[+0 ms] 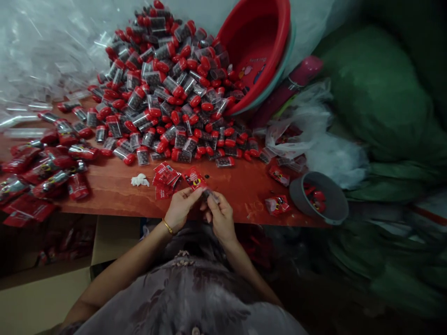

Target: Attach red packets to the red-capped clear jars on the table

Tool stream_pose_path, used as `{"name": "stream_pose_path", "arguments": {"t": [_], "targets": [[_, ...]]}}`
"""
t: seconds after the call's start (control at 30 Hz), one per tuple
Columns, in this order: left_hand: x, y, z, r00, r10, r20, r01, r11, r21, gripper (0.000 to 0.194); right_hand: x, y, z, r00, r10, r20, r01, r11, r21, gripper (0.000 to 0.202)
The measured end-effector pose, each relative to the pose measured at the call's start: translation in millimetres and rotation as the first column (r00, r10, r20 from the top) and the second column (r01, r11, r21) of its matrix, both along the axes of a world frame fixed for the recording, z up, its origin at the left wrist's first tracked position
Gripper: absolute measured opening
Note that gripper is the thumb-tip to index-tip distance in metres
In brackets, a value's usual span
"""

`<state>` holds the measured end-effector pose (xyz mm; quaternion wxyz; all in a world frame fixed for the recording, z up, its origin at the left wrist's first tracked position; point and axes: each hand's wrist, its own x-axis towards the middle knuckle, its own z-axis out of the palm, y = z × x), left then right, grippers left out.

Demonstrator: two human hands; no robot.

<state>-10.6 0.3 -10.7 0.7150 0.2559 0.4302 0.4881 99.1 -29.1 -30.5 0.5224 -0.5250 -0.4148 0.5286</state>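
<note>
My left hand [181,208], with a gold bangle at its wrist, pinches a red printed packet [194,177] above the table's front edge. Close beside it, the fingers of my right hand [222,217] are closed around a small clear container with dark contents [210,193], which touches the packet's lower end. Fingers partly hide the container, so whether it is inside the packet cannot be made out. Just left of my hands lies a small stack of flat red packets [165,176]. Beyond them rises a big heap of clear containers with red caps [167,93].
Filled red packets [49,170] lie piled at the left. A red basin [279,28] leans behind the heap. A grey bowl [337,202] with red pieces stands right, near plastic bags [314,125]. A crumpled white scrap [140,180] sits on the table [111,190]. Below left is a cardboard box [115,239].
</note>
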Motion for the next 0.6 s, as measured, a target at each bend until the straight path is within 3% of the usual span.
{"name": "stream_pose_path", "arguments": {"t": [0.13,0.27,0.43,0.6], "targets": [[0.4,-1.3,-0.1,1.000,-0.001,-0.031,0.002,0.999,0.037,0.037,-2.6,-2.6,-3.2,0.974,-0.128,0.187,0.114,0.990,0.079,0.027],[-0.3,0.8,-1.6,1.000,0.016,-0.024,-0.016,1.000,-0.001,0.040,-0.6,-1.1,-0.9,0.959,-0.018,0.284,-0.005,0.997,0.078,0.027],[-5.8,8.8,0.8,0.999,0.037,0.004,-0.036,0.999,-0.015,0.035,-0.5,7.7,4.8,0.972,0.099,0.213,-0.106,0.994,0.020,0.029],[-9.6,5.5,7.5,0.993,0.114,0.023,-0.114,0.993,-0.013,0.034,-3.1,6.3,7.0,0.980,0.195,0.024,-0.195,0.980,-0.029,0.027]]}}
